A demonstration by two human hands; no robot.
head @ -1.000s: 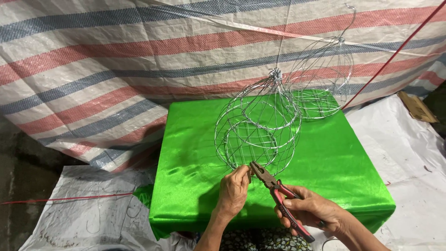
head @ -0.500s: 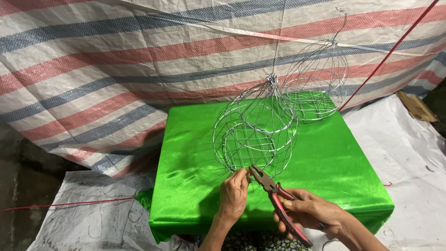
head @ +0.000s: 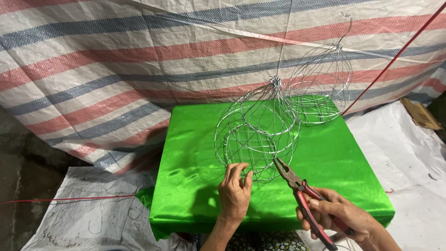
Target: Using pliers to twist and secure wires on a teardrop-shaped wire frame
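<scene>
The left hand [head: 234, 193] rests on the near middle of the counter [head: 195, 153], which is draped in shiny bright green satin cloth. Its fingers [head: 238, 171] are curled up and pinching the lower rim of a round cage-shaped frame of thin silver wire [head: 255, 135], thumb on one side and fingertips on the other. This wire frame stands on the green cloth in the middle of the counter, its ribs gathered into a twisted knot at the top and a flat circular grid facing the person.

The right hand [head: 341, 216] sits at the near right edge of the counter, fingers wrapped tight around the red handles of a pair of long-nosed metal pliers [head: 299, 188]. The pliers point up and to the left, and their tip meets the wire frame at its lower right rim, just beside the left hand's fingertips. Whether the tip grips a wire cannot be told.

A 2nd silver wire frame of the same cage shape [head: 320, 88] stands at the far right of the counter, touching or just behind the 1st one, with a hooked wire rising from its top. Behind the counter hangs a woven plastic tarpaulin with red, blue and white stripes [head: 116, 69]. A thin red cord [head: 395, 58] slants across the far right. White plastic sheeting [head: 409, 153] covers the ground on the right, and more lies at the near left.
</scene>
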